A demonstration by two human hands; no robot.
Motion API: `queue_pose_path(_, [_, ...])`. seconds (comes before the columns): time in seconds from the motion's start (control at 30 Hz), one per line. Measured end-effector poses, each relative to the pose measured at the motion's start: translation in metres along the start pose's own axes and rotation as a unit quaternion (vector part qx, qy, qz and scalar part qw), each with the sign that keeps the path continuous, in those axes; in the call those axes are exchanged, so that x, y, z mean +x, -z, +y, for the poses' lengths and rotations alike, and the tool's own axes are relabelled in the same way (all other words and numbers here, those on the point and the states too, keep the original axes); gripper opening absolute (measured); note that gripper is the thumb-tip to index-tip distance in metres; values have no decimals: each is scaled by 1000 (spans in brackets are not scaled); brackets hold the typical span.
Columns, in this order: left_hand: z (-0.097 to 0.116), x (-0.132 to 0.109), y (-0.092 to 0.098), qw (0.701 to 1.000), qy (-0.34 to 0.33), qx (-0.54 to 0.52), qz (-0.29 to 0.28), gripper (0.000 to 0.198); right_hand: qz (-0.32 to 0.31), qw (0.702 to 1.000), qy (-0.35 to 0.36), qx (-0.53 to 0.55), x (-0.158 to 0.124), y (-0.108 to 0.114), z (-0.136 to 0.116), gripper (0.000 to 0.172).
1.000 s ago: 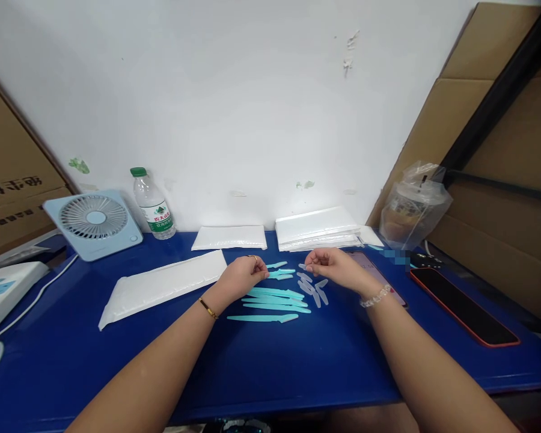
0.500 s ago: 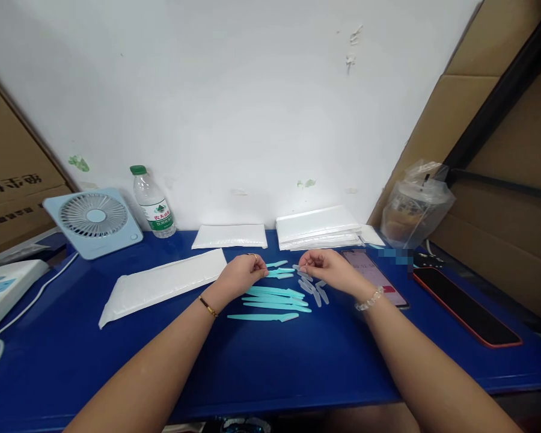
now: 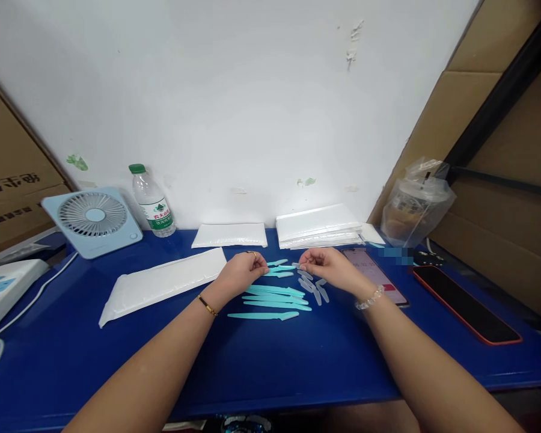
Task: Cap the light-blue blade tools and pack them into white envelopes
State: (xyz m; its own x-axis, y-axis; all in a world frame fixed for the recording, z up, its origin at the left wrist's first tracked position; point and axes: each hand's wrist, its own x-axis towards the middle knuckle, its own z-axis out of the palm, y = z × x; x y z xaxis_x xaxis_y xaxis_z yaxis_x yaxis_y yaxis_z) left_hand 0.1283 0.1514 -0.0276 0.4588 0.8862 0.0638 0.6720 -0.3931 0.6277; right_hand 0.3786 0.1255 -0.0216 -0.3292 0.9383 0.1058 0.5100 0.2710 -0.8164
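My left hand (image 3: 243, 272) rests on the blue table (image 3: 270, 361), its fingers pinched on one end of a thin teal plastic stick (image 3: 283, 267). My right hand (image 3: 327, 265) is closed in a pinch at the stick's other end, holding a small clear cap (image 3: 296, 265) against its tip. Below the hands lie several more teal sticks (image 3: 275, 297) side by side. Several loose clear caps (image 3: 313, 287) lie just under my right hand.
A white padded envelope (image 3: 162, 282) lies at the left. More white envelopes (image 3: 318, 227) are stacked at the back. A small fan (image 3: 92, 219) and a water bottle (image 3: 152, 203) stand back left. Two phones (image 3: 464, 304) and a bagged cup (image 3: 415, 207) sit at the right.
My right hand has moved a little to the left, bringing the clear cap up to the tip of the teal stick held by my left hand. The left hand has barely moved.
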Motion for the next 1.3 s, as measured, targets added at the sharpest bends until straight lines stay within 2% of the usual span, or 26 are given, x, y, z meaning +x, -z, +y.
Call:
queue_pose_path(0.2, [10,-2,-2,1000,-19,13,-6,26,-8,1000,14,3,2,-14,-8,22])
queue_pose_path(0.37, [3,3,-3,998,-13,65,21,21,42,995,19,-93,0,1,1,18])
queue_pose_path(0.5, [-1,4,-2,994,-28,96,41,18,2,990,14,-138,-2,9,12,16])
queue_pose_path(0.57, [3,2,-1,994,-59,89,25,20,-11,989,25,-146,-2,5,14,14])
queue_pose_path(0.67, [11,-3,-1,990,-104,74,-56,21,-2,981,38,-189,1,-1,16,9])
queue_pose_path(0.77, [15,-5,-5,988,-91,77,-101,18,11,970,37,-239,4,-3,18,9])
queue_pose_path(0.87, [15,-4,-9,989,-70,76,-104,16,16,957,41,-288,6,-3,20,13])
queue_pose_path(1.0, [16,-4,-9,990,-82,82,-76,22,31,936,32,-350,8,-6,21,14])
queue_pose_path(1.13, [18,-6,-6,989,-88,85,-79,23,39,946,36,-319,8,-6,20,10])
queue_pose_path(1.3, [17,-6,-6,986,-99,88,-97,21,74,980,28,-185,5,2,14,12])
